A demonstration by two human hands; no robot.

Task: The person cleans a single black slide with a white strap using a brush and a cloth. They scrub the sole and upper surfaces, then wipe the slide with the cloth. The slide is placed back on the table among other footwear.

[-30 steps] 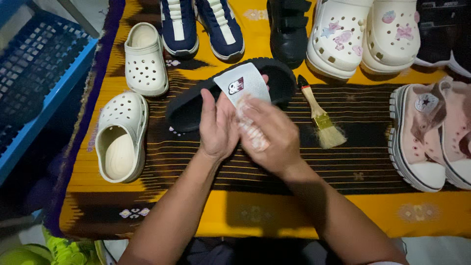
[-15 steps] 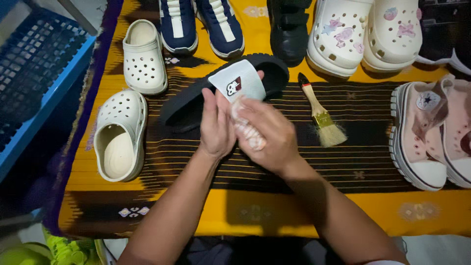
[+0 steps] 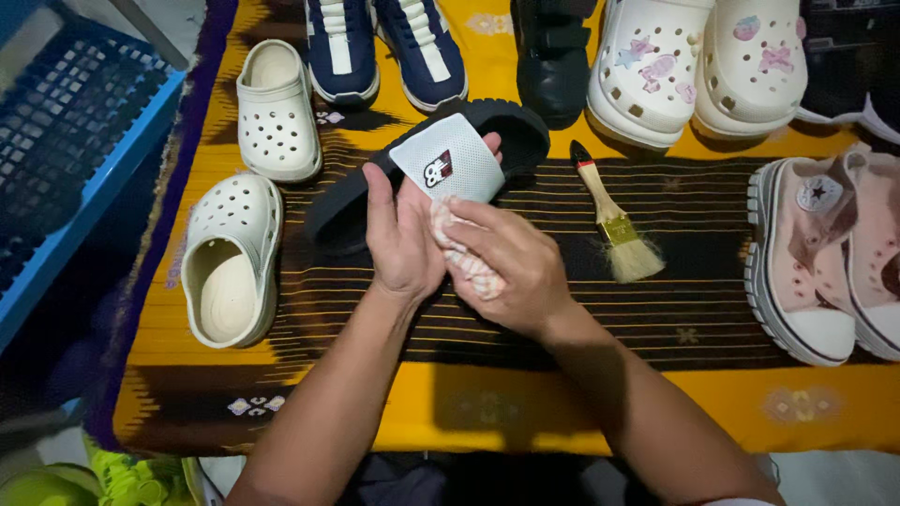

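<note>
My left hand [image 3: 401,236] grips a black slide sandal [image 3: 511,131] by its white strap [image 3: 448,159], holding it tilted over the cloth. My right hand [image 3: 511,267] presses a small pink-and-white rag [image 3: 461,253] against the sandal just below the strap. Both hands meet at the middle of the view, and the sandal's near part is hidden behind them.
A yellow and dark striped cloth [image 3: 525,403] carries two cream clogs [image 3: 234,258] at left, navy sneakers [image 3: 384,47] and a black shoe [image 3: 553,61] at the back, white charm clogs [image 3: 694,66], pink sneakers [image 3: 830,253] at right, and a paintbrush [image 3: 614,220]. A blue crate [image 3: 66,159] stands at left.
The rag and my right hand have shifted slightly along the sandal; my left hand keeps its hold. The view has drifted a little.
</note>
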